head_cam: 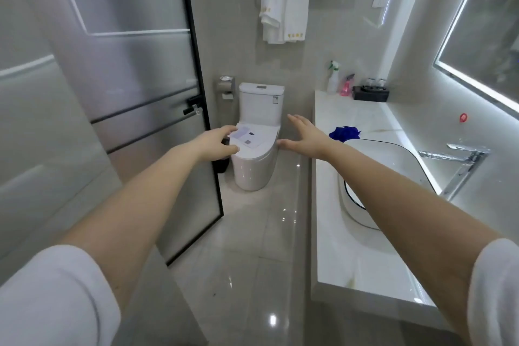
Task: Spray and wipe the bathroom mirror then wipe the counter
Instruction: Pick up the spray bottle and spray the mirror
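I judge I'm fetching supplies: right hand (304,139) spread wide, left hand (216,143) loosely curled, both empty. The spray bottle (333,77) stands upper right on the surface (351,112), the blue cloth (345,133) below it; next, grasp the bottle.

spray bottle (333,77): upright, far end of counter (351,109); blue cloth (345,133): crumpled, mid-counter; mirror (483,36): wall-mounted, lit edges
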Tool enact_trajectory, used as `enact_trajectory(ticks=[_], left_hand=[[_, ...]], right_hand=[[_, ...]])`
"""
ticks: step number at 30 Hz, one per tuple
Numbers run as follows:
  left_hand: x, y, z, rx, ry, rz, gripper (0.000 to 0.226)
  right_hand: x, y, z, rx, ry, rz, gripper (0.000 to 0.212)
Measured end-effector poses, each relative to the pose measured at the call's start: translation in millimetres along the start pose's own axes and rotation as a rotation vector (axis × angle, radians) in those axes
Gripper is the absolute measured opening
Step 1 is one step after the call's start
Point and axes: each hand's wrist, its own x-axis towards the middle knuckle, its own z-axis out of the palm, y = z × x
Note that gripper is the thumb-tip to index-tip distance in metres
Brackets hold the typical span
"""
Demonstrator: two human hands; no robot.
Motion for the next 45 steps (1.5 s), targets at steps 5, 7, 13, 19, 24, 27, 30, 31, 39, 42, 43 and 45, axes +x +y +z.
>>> enact_trajectory(ticks=[5,7,13,19,24,27,30,31,39,42,43,45], left_hand=[[59.4,-17.7,13.5,-0.055,0.012,-0.045,0.060],[80.1,-23.1,17.7,-0.049,-0.009,-0.059,0.059],[166.7,-46.3,21.9,-0.062,-0.061,-0.068,0.061],[276.7,-66.4,19.6,-0.098,-0.097,-0.020,0.059],[392.1,-93.7,-11.9,-0.052,-0.102,0.041,0.060],[452.7,-100.3,-31.4,-0.032,-0.105,0.068,0.059],[509.1,-94.2,-39.9,-0.027,-0.109,0.097,0.057],[527.2,-90.5,-38.5,-0.021,-0.120,0.113,0.057],[669.5,-38.8,-7.2,-0.022,-0.167,0.234,0.055],[720.8,-13.4,-2.6,-0.048,-0.184,0.262,0.055],[737.9,-3.7,-1.1,-0.050,-0.184,0.273,0.055],[770.7,17.1,2.6,-0.065,-0.155,0.292,0.054]], right_hand=[[66.6,23.8,-0.9,-0.031,-0.064,-0.021,0.090],[90.8,30.7,5.4,-0.007,-0.081,-0.025,0.090],[162.8,62.0,21.9,0.008,-0.105,-0.017,0.091],[257.6,81.0,23.4,0.009,-0.088,0.008,0.095],[352.7,83.1,23.5,0.087,0.031,0.024,0.092],[394.2,93.1,21.4,0.075,0.010,0.048,0.091],[432.2,115.6,8.0,0.094,0.053,0.091,0.090],[444.7,125.3,2.8,0.098,0.068,0.107,0.091],[544.8,208.8,-38.8,0.053,0.107,0.157,0.092],[576.4,242.4,-64.1,0.059,0.102,0.170,0.092],[586.0,254.3,-73.9,0.052,0.086,0.179,0.092],[605.6,277.5,-94.5,0.035,0.066,0.196,0.092]])
